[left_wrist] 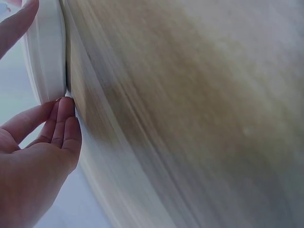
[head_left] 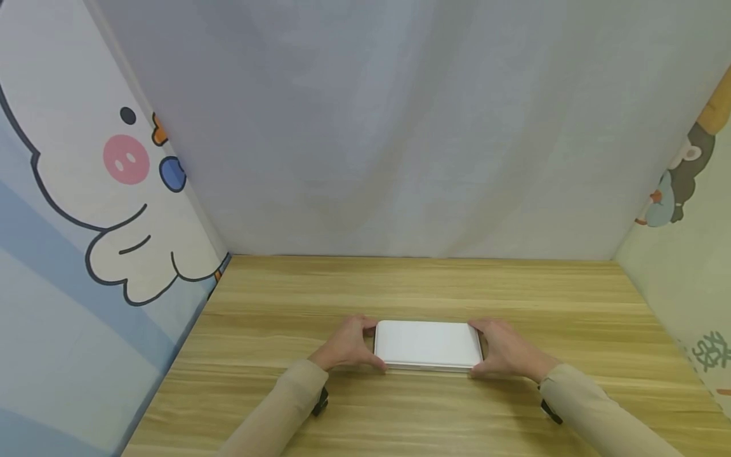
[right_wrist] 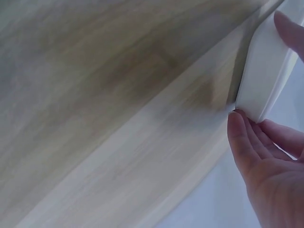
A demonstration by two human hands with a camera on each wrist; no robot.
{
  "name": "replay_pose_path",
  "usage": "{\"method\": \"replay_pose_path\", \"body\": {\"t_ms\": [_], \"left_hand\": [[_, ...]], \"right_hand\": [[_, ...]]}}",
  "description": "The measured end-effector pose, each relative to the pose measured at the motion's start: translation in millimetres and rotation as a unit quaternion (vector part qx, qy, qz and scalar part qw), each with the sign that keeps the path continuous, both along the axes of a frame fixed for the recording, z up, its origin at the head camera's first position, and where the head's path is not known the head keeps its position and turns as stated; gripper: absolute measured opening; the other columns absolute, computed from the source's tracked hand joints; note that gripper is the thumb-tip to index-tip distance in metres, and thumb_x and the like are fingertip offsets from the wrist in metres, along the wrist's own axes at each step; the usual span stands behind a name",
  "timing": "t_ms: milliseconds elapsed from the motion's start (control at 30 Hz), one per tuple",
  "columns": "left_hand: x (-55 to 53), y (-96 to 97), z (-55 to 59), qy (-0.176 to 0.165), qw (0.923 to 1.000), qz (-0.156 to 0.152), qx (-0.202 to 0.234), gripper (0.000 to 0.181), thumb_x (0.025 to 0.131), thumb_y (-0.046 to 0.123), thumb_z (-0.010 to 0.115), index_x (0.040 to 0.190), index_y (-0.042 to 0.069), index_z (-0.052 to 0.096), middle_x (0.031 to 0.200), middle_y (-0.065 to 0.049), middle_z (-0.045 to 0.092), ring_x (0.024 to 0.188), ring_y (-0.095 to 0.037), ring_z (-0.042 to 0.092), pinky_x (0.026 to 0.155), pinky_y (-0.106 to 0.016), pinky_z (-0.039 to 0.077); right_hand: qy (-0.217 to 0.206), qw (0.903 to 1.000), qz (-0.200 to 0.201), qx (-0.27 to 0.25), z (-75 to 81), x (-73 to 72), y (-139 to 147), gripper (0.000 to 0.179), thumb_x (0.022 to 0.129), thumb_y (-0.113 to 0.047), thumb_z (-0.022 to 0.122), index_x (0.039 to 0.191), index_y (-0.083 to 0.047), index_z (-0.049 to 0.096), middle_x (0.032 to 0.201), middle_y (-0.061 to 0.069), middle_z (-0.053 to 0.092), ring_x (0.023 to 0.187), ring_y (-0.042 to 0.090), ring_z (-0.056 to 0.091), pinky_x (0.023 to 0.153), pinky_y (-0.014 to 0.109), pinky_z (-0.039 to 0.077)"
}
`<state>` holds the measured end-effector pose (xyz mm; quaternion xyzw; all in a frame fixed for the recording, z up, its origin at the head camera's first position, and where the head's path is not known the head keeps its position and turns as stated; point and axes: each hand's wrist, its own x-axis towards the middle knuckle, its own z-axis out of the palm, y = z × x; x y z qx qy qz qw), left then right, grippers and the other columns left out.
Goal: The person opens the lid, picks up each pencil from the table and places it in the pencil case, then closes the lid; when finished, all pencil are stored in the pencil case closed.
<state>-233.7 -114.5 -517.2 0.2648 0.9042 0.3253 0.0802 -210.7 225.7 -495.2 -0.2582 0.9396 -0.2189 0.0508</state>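
A flat white rectangular box (head_left: 428,343) lies lengthwise across the wooden table, with a thin seam along its near side. At its left end my left hand (head_left: 351,344) grips it, thumb at the near corner and fingers at the far one. My right hand (head_left: 505,351) holds the right end in the same way. In the left wrist view, the fingertips of the left hand (left_wrist: 45,142) touch the lower edge of the box (left_wrist: 47,52). The right wrist view has the right hand's fingers curled at the edge of the box (right_wrist: 266,66).
The wood-grain table (head_left: 422,285) reaches back to a pale grey curtain (head_left: 388,139). A panel with a white cartoon figure (head_left: 131,241) borders the left side. On the right stands a pale panel (head_left: 685,279) with cartoon drawings. Dark bands (head_left: 321,402) show at the wrists.
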Motion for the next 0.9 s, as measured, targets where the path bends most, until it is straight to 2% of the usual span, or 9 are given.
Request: {"method": "replay_pose_path", "body": {"t_ms": [233, 700, 800, 900], "left_hand": [[-1.3, 0.1, -0.1, -0.020, 0.9998, 0.008, 0.005, 0.079, 0.053, 0.039, 0.093, 0.117, 0.001, 0.064, 0.103, -0.003, 0.061, 0.094, -0.018, 0.058, 0.082, -0.027, 0.047], [-2.3, 0.5, 0.2, -0.009, 0.9999, 0.001, -0.005, 0.075, 0.054, 0.040, 0.093, 0.114, 0.003, 0.066, 0.100, -0.002, 0.062, 0.092, -0.018, 0.058, 0.079, -0.026, 0.047], [-2.2, 1.0, 0.1, -0.008, 0.9999, 0.007, -0.012, 0.080, 0.053, 0.043, 0.092, 0.116, 0.002, 0.065, 0.100, -0.002, 0.061, 0.091, -0.018, 0.058, 0.079, -0.027, 0.047], [-2.3, 0.9, -1.1, -0.022, 0.9994, 0.023, -0.015, 0.087, 0.053, 0.049, 0.090, 0.120, 0.001, 0.063, 0.101, -0.001, 0.061, 0.091, -0.016, 0.056, 0.079, -0.028, 0.047]], "right_hand": [[-0.004, 1.0000, 0.005, -0.006, 1.0, 0.1, -1.3, 0.096, 0.058, -0.040, 0.091, 0.125, 0.015, 0.050, 0.119, 0.025, 0.057, 0.110, 0.042, 0.053, 0.091, 0.053, 0.042], [-0.013, 0.9999, -0.007, -0.003, -0.4, -0.8, -2.6, 0.104, 0.053, -0.045, 0.091, 0.127, 0.015, 0.048, 0.122, 0.028, 0.055, 0.114, 0.045, 0.049, 0.095, 0.055, 0.037], [-0.011, 0.9999, -0.005, 0.001, -1.7, -1.4, -2.2, 0.106, 0.052, -0.048, 0.091, 0.127, 0.015, 0.048, 0.122, 0.028, 0.055, 0.114, 0.044, 0.049, 0.095, 0.055, 0.038], [-0.018, 0.9998, -0.007, -0.007, -1.1, -0.7, -1.9, 0.109, 0.052, -0.052, 0.089, 0.128, 0.015, 0.047, 0.124, 0.028, 0.054, 0.115, 0.044, 0.049, 0.095, 0.054, 0.038]]}}
